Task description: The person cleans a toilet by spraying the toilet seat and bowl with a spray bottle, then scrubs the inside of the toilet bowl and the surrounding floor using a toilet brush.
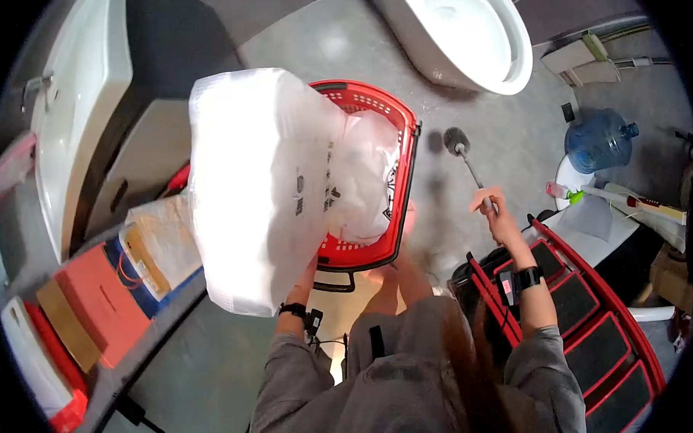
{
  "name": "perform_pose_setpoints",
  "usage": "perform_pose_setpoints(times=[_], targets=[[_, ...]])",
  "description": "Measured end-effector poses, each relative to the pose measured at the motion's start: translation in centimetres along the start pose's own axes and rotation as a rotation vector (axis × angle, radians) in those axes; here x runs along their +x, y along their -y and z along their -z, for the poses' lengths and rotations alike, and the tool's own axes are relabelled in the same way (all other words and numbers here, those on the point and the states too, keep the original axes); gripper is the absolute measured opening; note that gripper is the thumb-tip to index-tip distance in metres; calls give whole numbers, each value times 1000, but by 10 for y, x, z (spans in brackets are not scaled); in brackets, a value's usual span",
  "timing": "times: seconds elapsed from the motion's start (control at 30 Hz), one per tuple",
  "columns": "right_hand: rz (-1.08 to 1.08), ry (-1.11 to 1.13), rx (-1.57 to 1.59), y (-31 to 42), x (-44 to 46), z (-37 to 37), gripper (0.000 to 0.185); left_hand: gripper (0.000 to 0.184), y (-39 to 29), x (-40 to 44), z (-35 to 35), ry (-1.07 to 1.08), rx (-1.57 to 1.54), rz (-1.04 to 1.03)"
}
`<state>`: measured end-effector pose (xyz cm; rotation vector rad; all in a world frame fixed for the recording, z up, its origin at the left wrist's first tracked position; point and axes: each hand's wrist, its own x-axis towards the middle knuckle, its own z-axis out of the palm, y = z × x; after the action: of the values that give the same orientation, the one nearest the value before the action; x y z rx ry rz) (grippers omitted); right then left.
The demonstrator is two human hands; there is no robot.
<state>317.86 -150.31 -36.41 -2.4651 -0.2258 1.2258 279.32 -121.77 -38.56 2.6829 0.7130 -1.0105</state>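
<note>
My right hand (499,219) is closed around the handle of a toilet brush (471,169), its grey bristle head pointing away from me over the floor. A flat pinkish-orange piece (484,198) sits on the handle just at my fingers. My left hand (304,282) reaches up at the lower edge of a large, puffy white plastic package (248,182), which hides its fingers. That package leans over the left side of a red shopping basket (405,127) with a black handle. Inside the basket lies a white plastic bag (367,179) with black print.
A white toilet (512,77) stands ahead, a washbasin (84,77) at left. Right are a blue water bottle (597,141) and a red-edged step ladder (572,304) beside my right arm. Boxes, including a coral one (103,303), lie low at left.
</note>
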Motion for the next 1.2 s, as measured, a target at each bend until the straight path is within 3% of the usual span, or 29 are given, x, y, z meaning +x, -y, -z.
perform_pose_setpoints(times=[0.13,0.17,0.3,0.37,0.43,0.5,0.53,0.57,0.63,0.67,0.7,0.73,0.77,0.83,0.93,1.03,1.2], targets=[[-96,156,38,34,18,27,30,44,2,-41,2,167,-210,191],[-95,176,36,11,40,-3,31,44,4,-48,-33,205,-248,248],[-188,217,-20,14,59,7,30,42,14,-72,-15,217,-516,483],[41,96,-15,-9,75,3,30,41,44,-67,21,96,-712,612],[116,59,-2,-8,74,-5,31,40,76,-55,76,-130,-956,717],[188,25,9,-7,71,1,31,34,76,-32,163,-428,-1168,637],[175,34,-27,-9,66,4,31,30,50,-17,212,-551,-1164,525],[165,45,-66,-14,64,8,30,35,38,-6,235,-505,-1093,466],[242,1,-90,-48,60,3,30,60,5,22,296,-110,-739,149],[320,-53,-109,-56,64,1,29,60,-8,25,288,-114,-743,151],[328,-55,-112,-41,62,9,29,75,-19,27,270,-186,-470,212],[143,35,-36,-10,57,19,29,89,-21,31,253,-259,-193,267],[-43,134,41,13,50,26,29,89,-18,28,243,-264,-191,272],[-62,157,55,36,47,27,26,100,-4,13,225,-255,-324,490],[-100,217,46,58,55,30,25,97,18,-18,228,-275,-348,666],[23,175,57,59,64,8,24,95,42,-37,212,-310,-364,783],[-3,218,27,80,73,6,27,91,52,-42,224,-308,-404,870]])
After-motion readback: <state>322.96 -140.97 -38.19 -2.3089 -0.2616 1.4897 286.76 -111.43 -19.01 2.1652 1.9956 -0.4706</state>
